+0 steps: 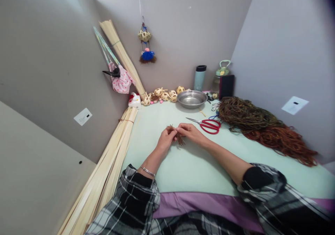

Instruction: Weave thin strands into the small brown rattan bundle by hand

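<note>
Over the middle of the pale green table, my left hand (167, 139) and my right hand (190, 133) meet at a small brown tassel of cord strands (181, 139). The left fingers are closed around its upper part, with loose ends poking out above and below them. My right thumb and forefinger pinch at the same bundle, close to the left thumb. Just beyond the right hand lie red-handled scissors (210, 126), blades pointing left. Exactly where the fingertips grip the strands is partly hidden.
Behind stands a steel bowl (192, 99), with woven balls (165, 96) to its left. A heap of green and brown cord (251, 118) covers the right side. Flat bamboo strips (112, 158) line the left edge. A tumbler (200, 78) and phone (226, 86) stand at the back.
</note>
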`<state>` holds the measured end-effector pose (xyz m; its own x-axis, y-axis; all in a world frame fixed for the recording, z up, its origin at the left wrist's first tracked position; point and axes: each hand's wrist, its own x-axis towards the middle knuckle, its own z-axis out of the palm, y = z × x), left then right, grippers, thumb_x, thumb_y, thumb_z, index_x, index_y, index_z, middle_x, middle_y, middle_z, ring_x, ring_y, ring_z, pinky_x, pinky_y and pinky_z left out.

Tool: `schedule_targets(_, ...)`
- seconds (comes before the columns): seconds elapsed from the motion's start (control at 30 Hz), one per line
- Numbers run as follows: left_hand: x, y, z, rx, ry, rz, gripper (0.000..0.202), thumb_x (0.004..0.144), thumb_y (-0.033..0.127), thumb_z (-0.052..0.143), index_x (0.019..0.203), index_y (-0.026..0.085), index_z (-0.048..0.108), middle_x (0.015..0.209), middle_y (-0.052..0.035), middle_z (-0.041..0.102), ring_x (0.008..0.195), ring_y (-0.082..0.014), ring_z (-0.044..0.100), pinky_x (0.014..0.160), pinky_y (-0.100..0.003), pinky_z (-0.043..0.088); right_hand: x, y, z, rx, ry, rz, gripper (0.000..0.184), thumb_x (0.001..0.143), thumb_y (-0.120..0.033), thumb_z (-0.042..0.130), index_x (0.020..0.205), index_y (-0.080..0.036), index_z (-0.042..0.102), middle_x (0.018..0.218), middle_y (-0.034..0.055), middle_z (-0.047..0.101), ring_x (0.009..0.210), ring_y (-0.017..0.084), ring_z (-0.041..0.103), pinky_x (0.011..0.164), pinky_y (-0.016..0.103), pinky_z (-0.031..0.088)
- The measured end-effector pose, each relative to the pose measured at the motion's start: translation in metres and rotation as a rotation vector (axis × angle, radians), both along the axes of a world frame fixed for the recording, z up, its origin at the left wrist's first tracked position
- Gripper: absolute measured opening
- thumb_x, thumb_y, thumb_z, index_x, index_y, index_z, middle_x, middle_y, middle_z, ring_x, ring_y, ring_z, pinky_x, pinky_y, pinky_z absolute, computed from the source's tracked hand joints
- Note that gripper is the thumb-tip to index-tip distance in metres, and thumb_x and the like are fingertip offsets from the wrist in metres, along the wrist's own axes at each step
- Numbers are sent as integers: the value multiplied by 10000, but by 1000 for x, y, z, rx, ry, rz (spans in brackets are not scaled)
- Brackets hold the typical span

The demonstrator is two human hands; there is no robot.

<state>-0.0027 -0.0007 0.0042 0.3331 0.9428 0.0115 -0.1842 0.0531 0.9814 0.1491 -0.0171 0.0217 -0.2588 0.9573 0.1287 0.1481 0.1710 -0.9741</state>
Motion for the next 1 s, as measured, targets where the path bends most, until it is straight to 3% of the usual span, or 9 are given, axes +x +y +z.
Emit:
schedule_targets(0.47,-4,1,5,-64,-88,-32,244,702,323,737,813,147,610,719,19,568,552,-66,484,562,-218,366,10,9,-4,-29,119,-94,303,741,-445,750,770,-155,666,718,-1,619,662,121,511,677,260,393)
schedule_targets(1.0,-7,1,10,-188,-128,-35,241,674,334,726,748,124,632,634,17,559,550,-67,472,572,-202,392,4,4,4,-129,117,-27,262,702,-380,756,783,-139,694,695,14,663,644,121,514,671,262,392)
